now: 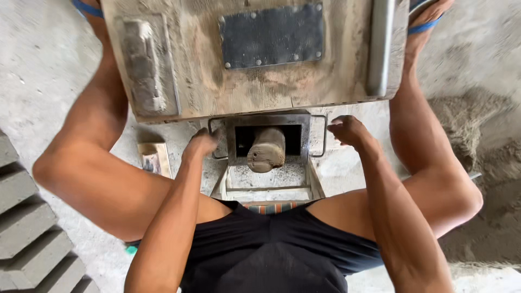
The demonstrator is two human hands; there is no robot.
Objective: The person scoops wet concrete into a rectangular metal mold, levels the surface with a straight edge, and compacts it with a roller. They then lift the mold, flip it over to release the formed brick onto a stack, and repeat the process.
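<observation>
I sit astride a dusty metal block-moulding machine (260, 59) with a dark riveted plate on its top. Below it is a small metal mould box (268, 157) with a wire handle on each side. My left hand (202, 144) is closed around the left handle (213, 138). My right hand (347, 130) is closed at the right handle (321, 135). A worn wooden cylinder (267, 149) sticks out of the mould's dark opening, between my hands. Grey sand mix (266, 176) lies in the tray under it.
Grey concrete blocks (27, 228) are stacked at the lower left. A small wooden piece (154, 158) lies on the floor beside my left knee. A heap of grey sand (477, 141) spreads at the right. My bare knees flank the machine on the concrete floor (38, 70).
</observation>
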